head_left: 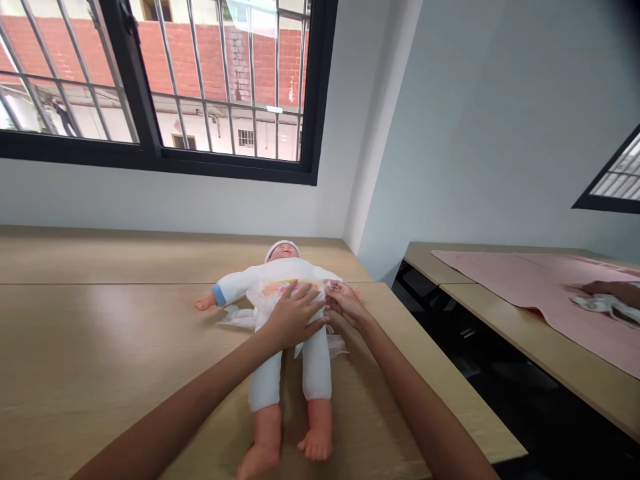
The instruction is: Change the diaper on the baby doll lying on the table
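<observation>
A baby doll [317, 373] in a white suit and cap lies on its back on the wooden table, its feet toward me. Around its hips sits a white disposable diaper [267, 298] with a coloured print on the front band; loose edges stick out at both sides. My left hand [295, 313] lies spread over the diaper's front, fingers apart. At the doll's hip on the right, my right hand [344, 301] has thumb and fingers pinched on the edge of the diaper. The part of the diaper under my left palm is hidden.
The wooden table [125, 373] reaches back to the wall under a barred window [225, 80]. Across a dark gap on the right stands another table with a pink cloth [530, 287]. Another person's hand [610, 288] rests there by a white cloth [607, 305].
</observation>
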`<state>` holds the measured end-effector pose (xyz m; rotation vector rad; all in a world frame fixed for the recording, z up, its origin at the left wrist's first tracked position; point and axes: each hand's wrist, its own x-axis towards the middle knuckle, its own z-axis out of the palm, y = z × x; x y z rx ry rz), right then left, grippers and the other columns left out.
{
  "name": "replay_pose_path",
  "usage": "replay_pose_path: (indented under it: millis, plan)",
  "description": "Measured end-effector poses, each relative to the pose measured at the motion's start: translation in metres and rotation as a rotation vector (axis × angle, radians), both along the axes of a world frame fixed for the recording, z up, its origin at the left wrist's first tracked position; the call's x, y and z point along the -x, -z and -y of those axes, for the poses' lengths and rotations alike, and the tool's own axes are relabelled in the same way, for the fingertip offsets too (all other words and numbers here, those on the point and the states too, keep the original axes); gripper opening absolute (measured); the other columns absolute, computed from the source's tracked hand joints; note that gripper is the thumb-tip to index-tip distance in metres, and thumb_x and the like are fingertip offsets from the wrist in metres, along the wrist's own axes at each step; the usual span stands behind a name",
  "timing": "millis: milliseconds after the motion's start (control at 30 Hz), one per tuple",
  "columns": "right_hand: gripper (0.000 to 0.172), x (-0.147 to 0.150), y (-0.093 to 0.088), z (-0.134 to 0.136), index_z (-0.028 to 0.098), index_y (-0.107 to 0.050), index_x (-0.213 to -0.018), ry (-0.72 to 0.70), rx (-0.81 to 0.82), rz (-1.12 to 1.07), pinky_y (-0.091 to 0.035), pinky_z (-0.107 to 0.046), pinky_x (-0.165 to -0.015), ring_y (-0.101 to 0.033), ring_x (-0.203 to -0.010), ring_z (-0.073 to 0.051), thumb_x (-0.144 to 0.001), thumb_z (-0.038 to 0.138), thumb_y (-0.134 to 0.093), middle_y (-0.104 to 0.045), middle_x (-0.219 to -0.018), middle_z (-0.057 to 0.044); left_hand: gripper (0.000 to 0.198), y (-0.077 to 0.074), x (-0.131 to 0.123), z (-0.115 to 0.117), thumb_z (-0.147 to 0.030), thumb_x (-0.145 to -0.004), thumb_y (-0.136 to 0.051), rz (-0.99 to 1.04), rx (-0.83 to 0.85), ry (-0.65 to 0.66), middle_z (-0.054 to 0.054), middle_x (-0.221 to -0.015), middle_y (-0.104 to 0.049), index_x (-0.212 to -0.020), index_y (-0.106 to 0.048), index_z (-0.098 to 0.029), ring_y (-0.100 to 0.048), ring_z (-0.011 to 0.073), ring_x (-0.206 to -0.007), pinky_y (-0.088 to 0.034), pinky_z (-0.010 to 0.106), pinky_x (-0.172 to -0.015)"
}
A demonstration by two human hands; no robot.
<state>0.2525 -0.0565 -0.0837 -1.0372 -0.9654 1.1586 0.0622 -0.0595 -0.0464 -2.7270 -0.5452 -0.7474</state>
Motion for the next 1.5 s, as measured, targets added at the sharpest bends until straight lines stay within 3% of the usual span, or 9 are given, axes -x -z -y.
replay_pose_path:
  millis: [167,433,567,700,900,1067,1200,1300,1500]
  plan:
    - [0.044,-0.035,-0.008,0.019,0.016,-0.057,-0.097,0.092,-0.070,0.375,-0.045,-0.022,-0.049,-0.057,-0.057,-0.012,-0.070,0.045,-0.076,-0.061,-0.074,0.000,0.035,0.005,0.004,0.000,-0.042,-0.096,-0.040,0.034,-0.027,-0.025,0.009,-0.125,-0.061,-0.113,-0.063,-0.022,-0.048,0.0282,-0.126,-0.032,0.052,-0.108]
    - [0.029,-0.037,-0.010,0.052,0.017,-0.067,-0.075,-0.541,0.084,0.950,-0.035,-0.019,-0.049,-0.049,-0.058,-0.011,-0.060,0.036,-0.084,-0.062,-0.068,0.000,0.033,0.007,0.000,0.004,-0.040,-0.095,-0.044,0.015,-0.028,-0.034,0.011,-0.129,-0.059,-0.112,-0.065,-0.021,-0.047,0.0295,-0.127,-0.030,0.054,-0.110]
    - [0.020,-0.035,-0.022,0.058,0.017,-0.068,-0.066,-0.701,0.147,0.849,-0.033,-0.019,-0.046,-0.049,-0.054,-0.010,-0.070,0.036,-0.076,-0.061,-0.060,0.001,0.033,0.006,0.000,0.004,-0.040,-0.096,-0.043,0.008,-0.041,-0.034,0.011,-0.127,-0.059,-0.112,-0.064,-0.020,-0.046,0.0293,-0.127,-0.029,0.053,-0.110]
    - [0.027,-0.040,-0.027,0.056,0.015,-0.067,-0.070,-0.597,0.216,0.517,-0.042,-0.021,-0.048,-0.058,-0.054,-0.013,-0.077,0.040,-0.067,-0.067,-0.065,-0.004,0.036,0.004,0.001,0.006,-0.040,-0.097,-0.039,-0.015,-0.052,-0.042,0.012,-0.127,-0.059,-0.116,-0.062,-0.020,-0.046,0.0301,-0.127,-0.030,0.054,-0.108]
    - [0.019,-0.030,-0.006,0.039,0.015,-0.063,-0.080,-0.168,0.312,0.080,-0.035,-0.014,-0.035,-0.051,-0.043,-0.007,-0.084,0.033,-0.063,-0.066,-0.067,-0.002,0.042,0.001,0.004,0.008,-0.051,-0.095,-0.042,-0.071,-0.062,0.140,0.007,-0.135,-0.053,-0.133,-0.051,-0.036,-0.042,0.0284,-0.130,-0.026,0.057,-0.110]
    - [0.017,-0.010,0.004,0.035,0.016,-0.064,-0.094,-0.169,0.204,-0.076,-0.052,-0.018,-0.054,-0.066,-0.071,-0.012,-0.083,0.028,-0.066,-0.069,-0.098,-0.006,0.037,0.004,0.003,0.007,-0.052,-0.094,-0.044,-0.067,-0.058,0.186,0.005,-0.134,-0.053,-0.120,-0.061,-0.032,-0.045,0.0281,-0.128,-0.022,0.057,-0.113]
    - [0.030,-0.015,0.001,0.035,0.017,-0.061,-0.094,-0.079,0.146,0.043,-0.056,-0.026,-0.068,-0.067,-0.079,-0.016,-0.075,0.035,-0.076,-0.068,-0.104,-0.008,0.043,0.005,0.002,0.008,-0.054,-0.095,-0.040,-0.077,-0.064,0.165,0.007,-0.131,-0.056,-0.124,-0.058,-0.028,-0.045,0.0280,-0.127,-0.022,0.058,-0.112]
    - [0.039,-0.034,-0.004,0.036,0.016,-0.058,-0.093,-0.021,0.073,0.303,-0.052,-0.026,-0.065,-0.064,-0.077,-0.016,-0.068,0.037,-0.080,-0.067,-0.091,-0.006,0.044,0.006,0.002,0.007,-0.056,-0.095,-0.038,-0.096,-0.079,0.141,0.008,-0.122,-0.060,-0.115,-0.062,-0.025,-0.046,0.0270,-0.124,-0.023,0.057,-0.112]
    - [0.042,-0.044,0.002,0.040,0.017,-0.056,-0.087,-0.348,0.146,0.787,-0.043,-0.025,-0.060,-0.058,-0.070,-0.016,-0.058,0.030,-0.083,-0.063,-0.076,-0.001,0.046,0.007,0.002,0.005,-0.059,-0.094,-0.037,-0.132,-0.110,0.119,0.008,-0.116,-0.062,-0.102,-0.066,-0.023,-0.046,0.0275,-0.124,-0.026,0.057,-0.111]
